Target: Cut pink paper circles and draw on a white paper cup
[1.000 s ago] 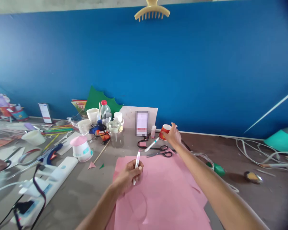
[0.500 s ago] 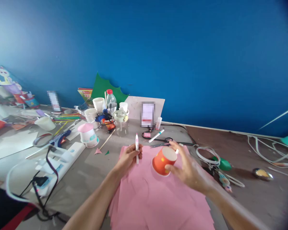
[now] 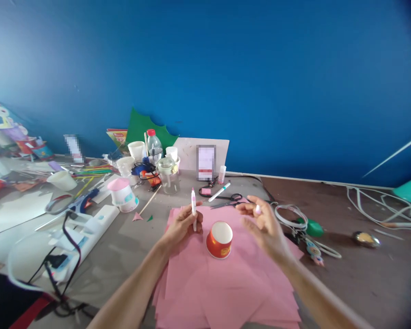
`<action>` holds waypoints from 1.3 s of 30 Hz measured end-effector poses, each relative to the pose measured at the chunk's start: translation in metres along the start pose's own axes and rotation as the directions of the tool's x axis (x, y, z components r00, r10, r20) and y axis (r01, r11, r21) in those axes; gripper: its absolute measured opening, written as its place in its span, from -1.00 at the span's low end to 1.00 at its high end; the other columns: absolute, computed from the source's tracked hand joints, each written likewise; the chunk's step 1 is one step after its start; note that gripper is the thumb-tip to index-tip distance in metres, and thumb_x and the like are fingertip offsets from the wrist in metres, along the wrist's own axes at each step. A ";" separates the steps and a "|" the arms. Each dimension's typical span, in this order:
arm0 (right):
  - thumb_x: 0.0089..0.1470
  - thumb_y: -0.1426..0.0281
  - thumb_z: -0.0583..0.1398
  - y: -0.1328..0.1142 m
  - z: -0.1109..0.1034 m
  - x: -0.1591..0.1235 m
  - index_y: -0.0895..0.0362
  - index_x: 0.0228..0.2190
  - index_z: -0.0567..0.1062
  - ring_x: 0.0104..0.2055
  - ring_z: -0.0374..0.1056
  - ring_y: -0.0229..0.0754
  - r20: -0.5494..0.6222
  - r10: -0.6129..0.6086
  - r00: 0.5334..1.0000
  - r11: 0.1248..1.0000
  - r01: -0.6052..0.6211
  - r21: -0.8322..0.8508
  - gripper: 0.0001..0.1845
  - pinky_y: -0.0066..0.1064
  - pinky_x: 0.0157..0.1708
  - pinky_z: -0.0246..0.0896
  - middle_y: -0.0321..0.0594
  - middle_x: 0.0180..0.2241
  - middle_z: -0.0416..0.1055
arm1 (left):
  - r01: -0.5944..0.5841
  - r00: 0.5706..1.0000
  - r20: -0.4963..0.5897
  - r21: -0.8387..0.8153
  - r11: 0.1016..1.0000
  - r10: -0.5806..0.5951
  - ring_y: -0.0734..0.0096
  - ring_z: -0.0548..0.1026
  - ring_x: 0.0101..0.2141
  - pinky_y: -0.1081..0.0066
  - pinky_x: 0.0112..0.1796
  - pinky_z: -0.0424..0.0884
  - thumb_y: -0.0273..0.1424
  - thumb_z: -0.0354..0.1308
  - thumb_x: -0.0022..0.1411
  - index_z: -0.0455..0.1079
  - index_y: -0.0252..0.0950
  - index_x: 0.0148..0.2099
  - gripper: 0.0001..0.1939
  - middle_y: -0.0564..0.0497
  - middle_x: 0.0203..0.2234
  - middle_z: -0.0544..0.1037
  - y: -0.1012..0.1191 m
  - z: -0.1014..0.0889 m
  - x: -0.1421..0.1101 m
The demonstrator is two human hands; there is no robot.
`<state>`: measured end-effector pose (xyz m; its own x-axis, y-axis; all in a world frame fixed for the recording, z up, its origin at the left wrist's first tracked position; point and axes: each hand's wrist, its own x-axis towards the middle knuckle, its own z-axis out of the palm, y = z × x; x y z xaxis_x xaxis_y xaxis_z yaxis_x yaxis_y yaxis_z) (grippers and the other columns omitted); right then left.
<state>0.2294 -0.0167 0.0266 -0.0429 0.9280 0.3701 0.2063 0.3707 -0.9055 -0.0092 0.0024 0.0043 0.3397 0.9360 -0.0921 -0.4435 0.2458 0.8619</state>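
Observation:
My left hand (image 3: 185, 221) is closed around a white marker (image 3: 193, 208), its pink tip bare and pointing up. A red paper cup (image 3: 215, 244) with a yellow print stands upside down on the pink paper sheets (image 3: 222, 292), between my hands and touching neither. To the right of the cup, my right hand (image 3: 265, 224) is raised, its thumb and fingers curved. A small pale pink marker cap (image 3: 258, 209) is tucked between its fingers. Black-handled scissors (image 3: 231, 201) lie just beyond the paper.
Behind the paper lie a second marker (image 3: 219, 192), a glue stick (image 3: 222, 174) and a propped phone (image 3: 206, 162). A glass jar (image 3: 169, 176), a pink-topped cup (image 3: 122, 195) and a power strip (image 3: 85, 242) stand left. Cables (image 3: 294, 212) lie right.
My right hand has let go of the red cup and drawn away to the right. The cup now rests on the pink paper. My left hand still grips the marker.

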 end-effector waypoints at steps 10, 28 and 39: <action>-0.07 0.23 0.32 -0.039 0.023 0.025 0.03 -0.10 0.48 -0.45 0.25 -0.25 0.329 0.012 0.944 0.977 0.059 -0.204 -0.56 -0.44 -0.41 0.21 -0.35 -0.49 0.34 | 0.020 0.958 0.258 0.373 0.928 -0.124 0.58 0.15 -0.54 0.51 -0.50 0.07 -0.17 0.23 0.13 0.47 -0.34 -0.18 -0.66 0.10 -0.55 0.26 0.012 0.018 -0.015; -0.02 0.28 0.19 -0.030 -0.006 0.039 0.03 -0.39 0.37 -0.51 0.25 -0.21 -0.052 0.154 0.987 0.855 -0.107 0.507 -0.88 -0.30 -0.37 0.22 -0.37 -0.62 0.29 | -0.267 0.959 0.251 0.658 0.704 0.129 -0.05 0.15 0.20 0.07 0.20 0.02 -0.28 0.42 -0.12 0.11 -0.25 0.28 -0.06 -0.26 0.18 0.23 -0.004 0.014 -0.015; -0.06 0.28 0.28 0.012 0.000 -0.002 0.03 -0.44 0.39 -0.60 0.12 -0.30 -0.004 0.305 0.952 0.779 -0.247 0.576 -0.83 -0.34 -0.38 0.19 -0.49 -0.70 0.15 | -0.246 0.967 0.240 0.799 0.549 0.084 -0.07 0.30 0.10 0.07 0.11 0.20 -0.34 0.38 -0.08 0.20 -0.25 0.23 -0.19 -0.22 0.11 0.36 -0.021 0.023 -0.016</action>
<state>0.2316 -0.0143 0.0152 0.0259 0.9967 0.0772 -0.3917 0.0812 -0.9165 0.0137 -0.0240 -0.0007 0.4909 0.8651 0.1029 0.3359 -0.2969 0.8939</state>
